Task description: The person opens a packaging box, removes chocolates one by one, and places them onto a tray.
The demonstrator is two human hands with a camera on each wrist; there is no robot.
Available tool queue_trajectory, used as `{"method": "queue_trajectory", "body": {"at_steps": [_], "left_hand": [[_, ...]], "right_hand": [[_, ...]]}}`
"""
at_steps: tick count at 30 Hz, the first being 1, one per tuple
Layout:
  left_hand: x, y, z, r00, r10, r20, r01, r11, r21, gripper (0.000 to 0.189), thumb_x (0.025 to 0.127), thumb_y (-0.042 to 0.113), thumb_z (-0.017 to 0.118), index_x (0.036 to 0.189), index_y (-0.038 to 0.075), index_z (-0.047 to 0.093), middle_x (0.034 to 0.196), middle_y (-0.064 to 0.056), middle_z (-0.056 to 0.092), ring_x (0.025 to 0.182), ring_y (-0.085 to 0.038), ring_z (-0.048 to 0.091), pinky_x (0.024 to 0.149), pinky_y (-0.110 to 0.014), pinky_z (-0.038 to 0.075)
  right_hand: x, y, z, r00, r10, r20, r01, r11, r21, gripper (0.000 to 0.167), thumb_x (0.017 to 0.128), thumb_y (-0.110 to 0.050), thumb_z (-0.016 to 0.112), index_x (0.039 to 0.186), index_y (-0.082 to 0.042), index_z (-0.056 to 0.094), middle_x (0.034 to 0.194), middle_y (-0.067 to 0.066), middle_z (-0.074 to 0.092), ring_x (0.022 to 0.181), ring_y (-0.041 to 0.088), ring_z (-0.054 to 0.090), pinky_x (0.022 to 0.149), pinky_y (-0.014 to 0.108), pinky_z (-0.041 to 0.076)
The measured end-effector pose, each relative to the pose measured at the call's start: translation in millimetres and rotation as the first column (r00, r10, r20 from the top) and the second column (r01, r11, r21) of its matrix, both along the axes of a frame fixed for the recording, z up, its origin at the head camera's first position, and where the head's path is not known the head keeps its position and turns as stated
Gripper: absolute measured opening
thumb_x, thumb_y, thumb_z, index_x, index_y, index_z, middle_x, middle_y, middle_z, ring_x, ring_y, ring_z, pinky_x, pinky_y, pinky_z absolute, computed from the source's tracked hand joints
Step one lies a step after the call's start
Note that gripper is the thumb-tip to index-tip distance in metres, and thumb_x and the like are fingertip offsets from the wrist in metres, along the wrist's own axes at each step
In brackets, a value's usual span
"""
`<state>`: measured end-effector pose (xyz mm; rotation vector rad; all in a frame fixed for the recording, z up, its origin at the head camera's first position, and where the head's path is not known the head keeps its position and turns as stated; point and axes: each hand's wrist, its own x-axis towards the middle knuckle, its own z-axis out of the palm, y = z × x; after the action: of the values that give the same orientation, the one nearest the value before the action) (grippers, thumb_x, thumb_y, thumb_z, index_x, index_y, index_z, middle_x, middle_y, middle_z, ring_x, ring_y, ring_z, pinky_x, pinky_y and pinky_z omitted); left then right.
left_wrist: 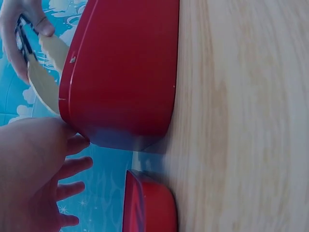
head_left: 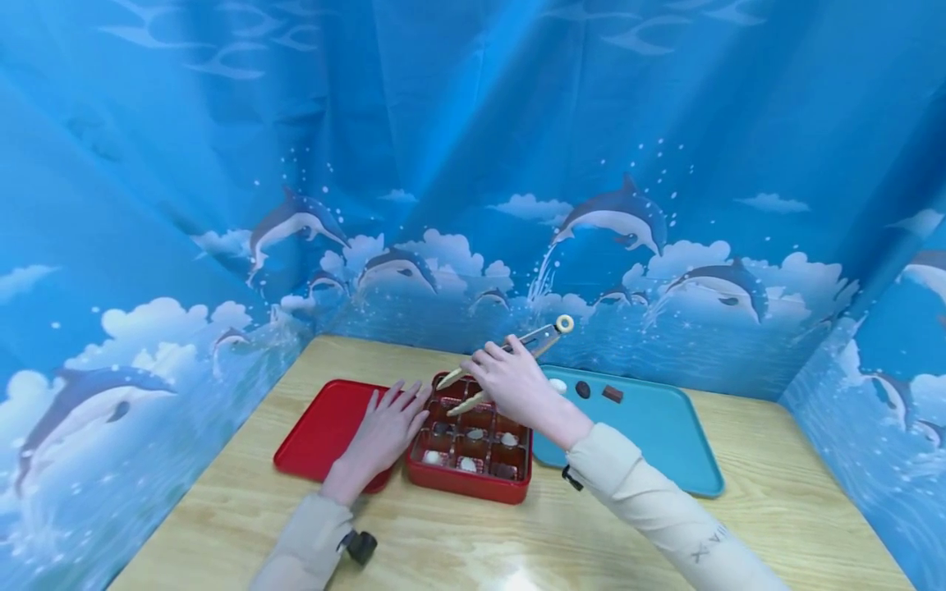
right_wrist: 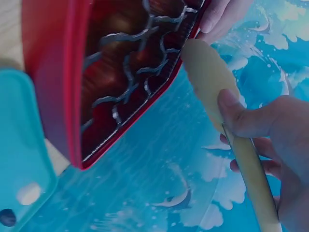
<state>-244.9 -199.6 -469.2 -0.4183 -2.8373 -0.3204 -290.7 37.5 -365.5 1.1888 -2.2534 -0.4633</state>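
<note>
My right hand [head_left: 512,384] grips a pair of tongs [head_left: 545,335] with cream tips, held over the back of a red box [head_left: 466,486]. The two tips stand apart with nothing showing between them. Inside the box are dividers and small pieces in the compartments, among them a white ball [head_left: 433,457] and a dark block [head_left: 505,471] in the front row. At the box's left side rests my left hand [head_left: 386,428], fingers extended; in the left wrist view its thumb lies against the box corner near the rim.
Left of the box lies a red tray or lid [head_left: 325,431], partly under my left arm. A blue tray [head_left: 658,435] to the right carries a white piece [head_left: 557,385], a dark oval [head_left: 583,389] and a brown block [head_left: 613,394]. A dolphin-print curtain [head_left: 473,205] hangs behind the table.
</note>
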Motion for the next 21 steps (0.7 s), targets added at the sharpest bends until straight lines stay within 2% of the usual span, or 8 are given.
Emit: {"method": "queue_trajectory", "body": {"at_steps": [6,12,18,21], "left_hand": [[0.1,0.2,-0.1,1.0,0.011,-0.001,-0.011,1.0,-0.013,0.048,0.106,0.029,0.053,0.151,0.013,0.05,0.155,-0.015,0.047,0.146,-0.042,0.034,0.113,-0.069,0.027],[-1.0,0.8,0.6,0.999,0.031,0.019,-0.03,0.999,-0.017,0.049,0.105,0.029,0.055,0.152,0.014,0.049,0.156,-0.015,0.045,0.146,-0.042,0.033,0.114,-0.069,0.026],[-1.7,0.6,-1.4,0.999,0.033,-0.001,-0.033,0.999,-0.012,0.049,0.104,0.028,0.057,0.15,0.014,0.051,0.155,-0.015,0.046,0.145,-0.043,0.035,0.113,-0.069,0.028],[-1.4,0.4,-2.4,0.999,0.029,-0.024,-0.029,0.999,-0.018,0.048,0.104,0.028,0.057,0.149,0.013,0.053,0.153,-0.015,0.048,0.144,-0.043,0.037,0.111,-0.069,0.031]], "right_hand": [[2.0,-18.0,4.3,0.999,0.028,-0.046,-0.023,0.994,0.106,0.045,0.084,-0.039,0.083,0.126,-0.026,0.071,0.116,-0.006,0.072,0.108,0.018,0.059,0.093,0.041,0.043],[5.6,-33.7,7.2,0.996,0.036,-0.077,-0.018,0.972,0.232,0.036,0.093,-0.035,0.074,0.129,-0.03,0.071,0.12,-0.008,0.071,0.112,0.015,0.059,0.099,0.041,0.041],[6.7,-45.6,2.7,0.993,0.072,-0.099,-0.046,0.969,0.241,0.024,0.096,-0.028,0.071,0.119,-0.03,0.076,0.118,-0.008,0.073,0.113,0.014,0.061,0.101,0.04,0.042],[7.9,-50.4,-0.2,0.993,0.071,-0.097,-0.045,0.968,0.245,0.023,0.096,-0.027,0.071,0.118,-0.03,0.077,0.118,-0.009,0.073,0.114,0.014,0.061,0.104,0.041,0.041]]}}
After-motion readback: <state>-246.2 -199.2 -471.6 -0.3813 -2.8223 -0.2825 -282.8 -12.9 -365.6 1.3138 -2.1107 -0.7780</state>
